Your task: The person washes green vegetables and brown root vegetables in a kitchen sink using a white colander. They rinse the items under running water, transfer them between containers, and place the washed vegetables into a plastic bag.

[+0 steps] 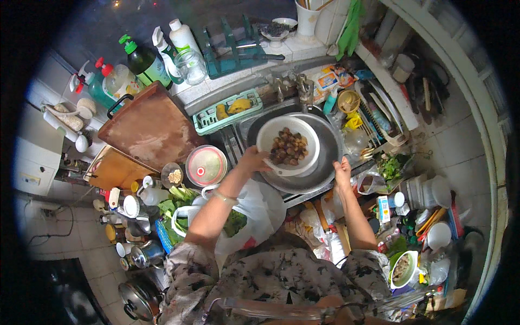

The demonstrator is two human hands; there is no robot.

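My left hand [256, 159] grips the rim of a white plastic colander [280, 170] that holds small round brown pieces of food [289, 147]. The colander is over a wide metal basin [325, 162] in the sink, towards its left side. On the basin's right rim my right hand [342, 167] is closed, thumb uppermost. Behind the basin stands a metal faucet [304, 87]. Whether the colander touches the basin's bottom cannot be told.
Left of the sink are a lidded round container [206, 165], a large brown board [150, 126] and a white plastic bag [264, 207] with leafy greens. A green rack [228, 111] with yellow sponges lies behind. A knife holder [231, 61] stands on the ledge.
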